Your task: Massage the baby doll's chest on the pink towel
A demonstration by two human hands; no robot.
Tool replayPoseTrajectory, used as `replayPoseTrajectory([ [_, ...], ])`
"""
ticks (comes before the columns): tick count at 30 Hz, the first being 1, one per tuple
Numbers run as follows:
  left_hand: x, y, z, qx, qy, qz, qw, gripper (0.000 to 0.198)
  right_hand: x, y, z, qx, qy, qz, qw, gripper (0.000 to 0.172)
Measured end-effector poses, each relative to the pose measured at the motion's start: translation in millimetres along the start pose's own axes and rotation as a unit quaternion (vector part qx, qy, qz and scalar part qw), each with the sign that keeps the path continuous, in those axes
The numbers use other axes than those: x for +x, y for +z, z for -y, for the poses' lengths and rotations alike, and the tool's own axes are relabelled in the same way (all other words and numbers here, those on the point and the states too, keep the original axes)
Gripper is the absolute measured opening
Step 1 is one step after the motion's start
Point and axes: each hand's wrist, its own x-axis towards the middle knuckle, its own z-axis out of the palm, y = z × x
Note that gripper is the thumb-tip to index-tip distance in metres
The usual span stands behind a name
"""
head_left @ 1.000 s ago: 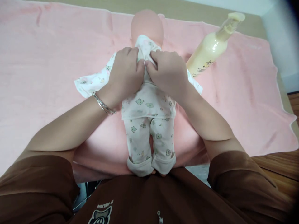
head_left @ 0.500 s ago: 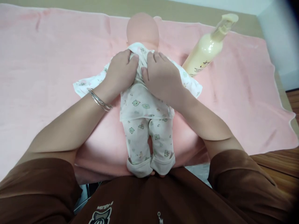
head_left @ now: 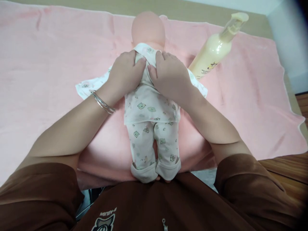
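A baby-care practice station: training doll point(head_left: 148, 29), pink towel point(head_left: 48, 80) on a wooden table point(head_left: 284, 170), lotion pump bottle point(head_left: 213, 53).

A vinyl baby doll point(head_left: 148, 29) lies on a pink terry towel point(head_left: 43, 64) — head away from the person, feet toward their brown shirt point(head_left: 144, 205). A cream plastic pump bottle point(head_left: 213, 53) lies on the towel, right of the doll's head. The left hand point(head_left: 124, 72) and right hand point(head_left: 169, 77) sit on the doll's white printed cotton suit point(head_left: 151, 112) — either side of its collar.
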Motion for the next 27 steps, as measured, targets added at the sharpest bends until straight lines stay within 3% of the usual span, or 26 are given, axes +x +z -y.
replayPoseTrajectory([
  [5,6,8.7,8,-0.02,-0.031,-0.003,0.999,0.026,0,3,2,0.014,0.007,0.003,1.0,0.04],
  [12,1,12.2,2,0.002,-0.034,-0.026,0.999,0.027,18,13,-19,0.043,0.052,0.038,0.997,0.058],
  [22,5,15.9,5,0.035,-0.049,-0.043,0.997,0.018,20,15,-24,0.075,0.045,0.023,0.996,0.063],
  [27,5,14.4,3,0.027,-0.055,-0.048,0.997,0.02,22,19,-26,0.086,0.07,0.02,0.994,0.05],
])
